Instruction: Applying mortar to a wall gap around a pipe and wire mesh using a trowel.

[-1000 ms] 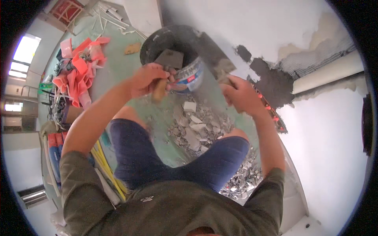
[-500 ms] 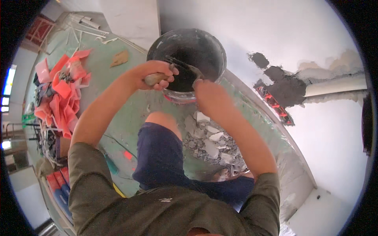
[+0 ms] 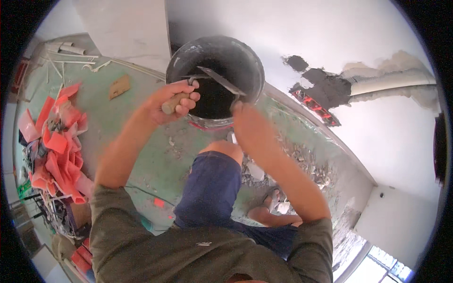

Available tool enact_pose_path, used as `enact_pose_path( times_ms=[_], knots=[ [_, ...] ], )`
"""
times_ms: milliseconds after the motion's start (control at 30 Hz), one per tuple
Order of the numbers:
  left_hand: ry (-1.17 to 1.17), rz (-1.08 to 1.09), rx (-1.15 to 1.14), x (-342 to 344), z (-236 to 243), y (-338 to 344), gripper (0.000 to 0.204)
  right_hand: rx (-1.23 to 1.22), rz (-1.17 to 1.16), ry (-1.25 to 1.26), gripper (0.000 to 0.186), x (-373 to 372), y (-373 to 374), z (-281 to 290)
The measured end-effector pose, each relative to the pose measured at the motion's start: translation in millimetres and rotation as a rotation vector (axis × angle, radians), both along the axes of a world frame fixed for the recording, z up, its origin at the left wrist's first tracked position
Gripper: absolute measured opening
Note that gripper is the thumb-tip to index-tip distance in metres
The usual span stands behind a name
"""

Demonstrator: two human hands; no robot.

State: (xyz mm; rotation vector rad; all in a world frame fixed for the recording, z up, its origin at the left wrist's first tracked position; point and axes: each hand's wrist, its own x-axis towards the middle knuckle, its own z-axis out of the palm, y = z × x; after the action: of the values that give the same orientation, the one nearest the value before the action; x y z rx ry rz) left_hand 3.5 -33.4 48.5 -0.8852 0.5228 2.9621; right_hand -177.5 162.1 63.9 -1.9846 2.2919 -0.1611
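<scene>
Over the near half of a big black bucket (image 3: 255, 53), both my hands are closed on tools. My left hand (image 3: 178, 100) grips the wooden handle of a trowel (image 3: 173, 103), whose thin blade shows almost edge-on above the bucket. From my right hand (image 3: 246, 118) a second trowel (image 3: 222, 81) extends up and left, its flat metal blade over the bucket's dark inside. The tip of this blade lies close to the left trowel; whether they touch I cannot tell. My right fingers hide its handle.
Grey mortar patches (image 3: 328, 87) cover the wall at right, around a pipe (image 3: 377, 95). A red and black strip (image 3: 315, 108) sits at the wall's foot. Rubble (image 3: 306, 165) lies beside my leg. Crumpled pink sheeting (image 3: 63, 151) and a cardboard scrap (image 3: 119, 87) lie left.
My view has turned, so the bucket and wall appear farther left. The left trowel's blade now shows apart from the right one along most of its length. My knee appears farther right, over the rubble.
</scene>
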Motion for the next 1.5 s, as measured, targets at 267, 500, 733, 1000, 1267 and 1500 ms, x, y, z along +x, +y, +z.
enact_pose_path(
  times_ms=[267, 500, 733, 1000, 1267, 1500],
  knots=[
    [0.142, 0.168, 0.182, 6.4, -19.3, -8.4, 0.013, 0.123, -0.114, 0.061, 0.017, -9.5, 30.2, 36.8],
    [0.191, 0.051, 0.376, 2.2, -24.1, 1.1, 0.017, 0.164, -0.113, -0.117, 0.023, 4.5, 0.6, 26.9],
    [-0.049, 0.081, -0.015, 11.3, -3.3, 8.8, 0.014, 0.074, -0.115, -0.162, 0.033, -8.0, 2.9, 54.8],
    [-0.046, 0.076, -0.123, 12.5, -4.3, -19.4, 0.012, 0.144, -0.105, -0.155, 0.038, -9.1, 24.9, 71.0],
    [0.308, 0.167, 0.365, 3.3, -13.8, 11.1, 0.017, 0.02, -0.142, -0.383, 0.038, 31.3, 25.4, 49.5],
    [0.171, 0.121, 0.13, 14.1, -2.8, 24.5, 0.014, 0.083, -0.177, -0.276, 0.032, 22.3, 7.4, 51.9]
  ],
)
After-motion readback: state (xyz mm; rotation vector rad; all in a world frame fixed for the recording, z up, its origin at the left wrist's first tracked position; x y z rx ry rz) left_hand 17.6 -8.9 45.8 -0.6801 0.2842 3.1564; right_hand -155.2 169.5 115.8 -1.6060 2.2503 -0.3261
